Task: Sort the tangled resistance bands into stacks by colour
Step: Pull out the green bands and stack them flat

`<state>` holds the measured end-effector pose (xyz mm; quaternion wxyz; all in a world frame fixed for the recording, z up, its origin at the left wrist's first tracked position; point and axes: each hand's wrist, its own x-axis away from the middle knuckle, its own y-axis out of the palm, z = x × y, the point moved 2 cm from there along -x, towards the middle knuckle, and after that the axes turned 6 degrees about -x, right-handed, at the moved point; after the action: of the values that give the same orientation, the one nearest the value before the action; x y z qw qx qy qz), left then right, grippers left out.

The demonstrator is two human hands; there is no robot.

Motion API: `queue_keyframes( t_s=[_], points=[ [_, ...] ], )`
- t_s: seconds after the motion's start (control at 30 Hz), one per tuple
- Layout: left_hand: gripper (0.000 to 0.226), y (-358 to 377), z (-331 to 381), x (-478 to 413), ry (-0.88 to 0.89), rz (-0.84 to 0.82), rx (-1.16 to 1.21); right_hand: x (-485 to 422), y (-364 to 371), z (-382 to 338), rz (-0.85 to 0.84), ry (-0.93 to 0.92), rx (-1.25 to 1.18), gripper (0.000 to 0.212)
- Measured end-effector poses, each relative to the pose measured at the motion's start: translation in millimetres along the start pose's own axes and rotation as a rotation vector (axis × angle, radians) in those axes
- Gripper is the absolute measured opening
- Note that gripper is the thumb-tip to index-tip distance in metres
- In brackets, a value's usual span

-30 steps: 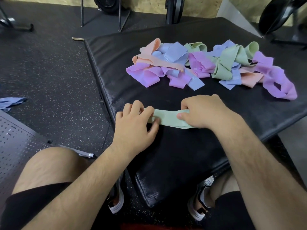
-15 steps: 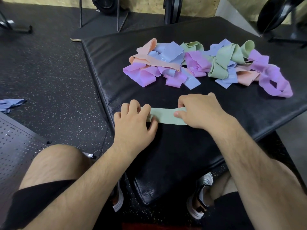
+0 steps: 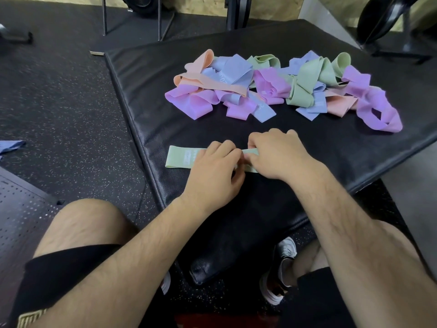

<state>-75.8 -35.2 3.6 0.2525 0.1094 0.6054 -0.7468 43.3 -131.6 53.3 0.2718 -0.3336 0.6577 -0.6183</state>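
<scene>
A pale green resistance band lies flat near the front left edge of the black padded mat. Its left end is uncovered. My left hand sits over its middle with bent fingers and pinches it. Touching that hand, my right hand grips the band's right end with curled fingers and hides most of it. Behind my hands, a tangled pile of bands in purple, blue, orange and green spreads across the mat.
A blue band lies on the speckled rubber floor at far left. A perforated metal platform sits by my left knee. Equipment legs and a black round machine part stand at the back.
My left hand slid right along the green band until it met my right hand, uncovering the band's left end. The band now lies flatter and longer on the mat.
</scene>
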Motion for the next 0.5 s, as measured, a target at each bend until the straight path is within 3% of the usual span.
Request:
queue_keyframes(
  t_s=[0.23, 0.43, 0.5],
  points=[
    [0.018, 1.1, 4.6, -3.2, -0.089, -0.003, -0.072, 4.3, -5.6, 12.9, -0.01, -0.019, -0.05, 0.026],
    [0.02, 3.6, 3.6, -1.7, -0.087, 0.016, -0.082, 3.6, -11.8, 16.5, 0.038, 0.028, 0.048, 0.051],
    [0.02, 3.8, 4.1, -1.6, -0.088, 0.013, -0.083, 5.4, -16.3, 26.0, 0.01, 0.07, 0.032, 0.048]
  ],
)
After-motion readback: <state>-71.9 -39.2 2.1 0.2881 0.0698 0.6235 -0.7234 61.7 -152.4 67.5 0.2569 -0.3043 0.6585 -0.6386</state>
